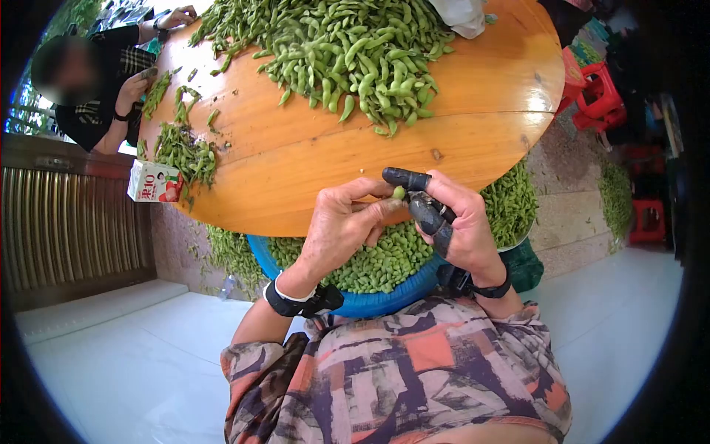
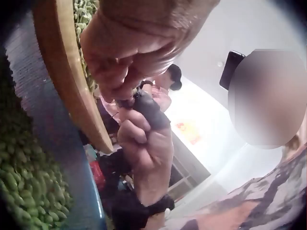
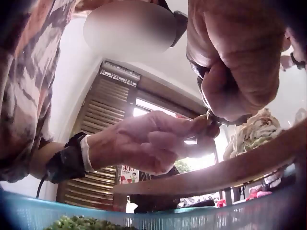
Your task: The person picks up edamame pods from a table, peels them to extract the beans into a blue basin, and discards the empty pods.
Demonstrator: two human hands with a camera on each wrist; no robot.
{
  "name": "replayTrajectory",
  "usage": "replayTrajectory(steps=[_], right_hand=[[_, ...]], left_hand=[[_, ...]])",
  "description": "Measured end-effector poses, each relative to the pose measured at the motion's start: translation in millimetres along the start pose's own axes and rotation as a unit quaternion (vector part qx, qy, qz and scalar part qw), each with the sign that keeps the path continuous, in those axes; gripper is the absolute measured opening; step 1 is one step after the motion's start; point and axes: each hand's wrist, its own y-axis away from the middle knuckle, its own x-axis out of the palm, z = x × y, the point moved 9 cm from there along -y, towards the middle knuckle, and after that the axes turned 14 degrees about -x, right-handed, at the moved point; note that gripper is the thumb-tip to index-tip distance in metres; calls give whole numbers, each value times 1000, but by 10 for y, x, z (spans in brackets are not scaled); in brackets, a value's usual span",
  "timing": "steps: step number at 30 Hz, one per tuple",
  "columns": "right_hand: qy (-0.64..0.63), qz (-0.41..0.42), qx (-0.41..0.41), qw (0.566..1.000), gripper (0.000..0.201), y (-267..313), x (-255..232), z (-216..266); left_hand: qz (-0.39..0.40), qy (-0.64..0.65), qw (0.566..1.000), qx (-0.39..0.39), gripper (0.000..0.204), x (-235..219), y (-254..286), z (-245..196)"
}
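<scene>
Two hands met over the blue basin of shelled beans, at the edge of the wooden table. The left hand and right hand together pinched one small green pod between their fingertips.

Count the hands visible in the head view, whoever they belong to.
4. The wearer's left hand and right hand meet over the blue basin, pinching a pod. A second person's two hands, and, are at the table's far left edge.
</scene>
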Motion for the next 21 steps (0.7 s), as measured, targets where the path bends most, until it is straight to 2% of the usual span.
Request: replayTrajectory(steps=[1, 3, 7, 9, 16, 19, 20, 21], right_hand=[[-1, 1, 1, 1000, 32, 6, -20, -10], [88, 75, -33, 993, 27, 11, 17, 15], [104, 88, -38, 990, 22, 28, 23, -15], [108, 83, -49, 989, 24, 20, 9, 19], [87, 90, -44, 991, 30, 44, -4, -29], [102, 94, -79, 987, 22, 36, -20, -12], [-67, 70, 34, 995, 16, 75, -11, -158], [-233, 44, 146, 960, 12, 156, 53, -288]], left_hand=[[-1, 1, 1000, -1, 11, -7, 2, 8], [2, 4, 1000, 8, 10, -14, 6, 3], [9, -2, 1000, -1, 10, 5, -14, 37], [10, 27, 1000, -12, 8, 13, -16, 53], [12, 11, 999, -31, 9, 20, 11, 48], [38, 29, 998, -40, 7, 30, -13, 118], [84, 74, 992, -63, 8, 79, 11, 133], [129, 119, 981, -85, 9, 138, 35, 152]])
